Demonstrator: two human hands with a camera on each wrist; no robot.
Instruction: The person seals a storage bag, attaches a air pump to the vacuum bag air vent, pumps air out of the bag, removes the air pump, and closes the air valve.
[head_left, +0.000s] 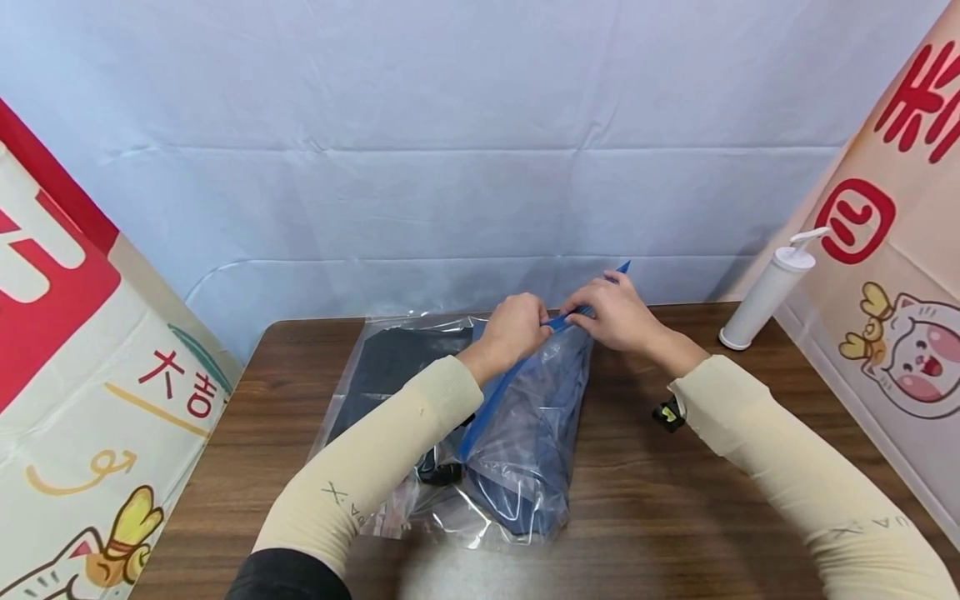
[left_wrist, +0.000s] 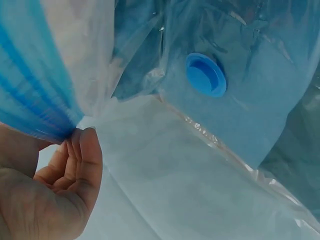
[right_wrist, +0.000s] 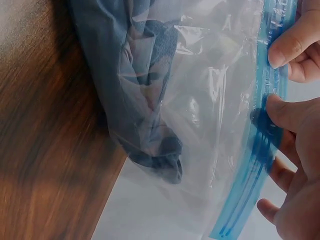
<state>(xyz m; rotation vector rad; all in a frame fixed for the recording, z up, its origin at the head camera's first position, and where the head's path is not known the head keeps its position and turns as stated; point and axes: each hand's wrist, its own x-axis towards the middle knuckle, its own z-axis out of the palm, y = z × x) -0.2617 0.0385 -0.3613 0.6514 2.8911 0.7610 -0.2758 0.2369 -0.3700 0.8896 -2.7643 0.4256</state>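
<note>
A clear vacuum storage bag (head_left: pixel 525 433) with a blue zip strip (right_wrist: pixel 255 135) lies across the table. Dark blue folded fabric (right_wrist: pixel 140 90) shows through its plastic. My left hand (head_left: pixel 513 329) pinches the blue strip near the table's back edge; the left wrist view shows its thumb and fingers together on it. Close beside it, my right hand (head_left: pixel 617 315) grips the same strip between thumb and fingers, with the strip's end sticking out past them. A round blue valve (left_wrist: pixel 205 75) sits on the bag's plastic. Part of the bag is hidden behind my left forearm.
A white hand pump (head_left: pixel 768 296) stands at the table's back right corner. The brown wooden table (head_left: pixel 637 517) ends at a pale cloth backdrop (head_left: pixel 450 192). Printed banners (head_left: pixel 885 275) flank both sides.
</note>
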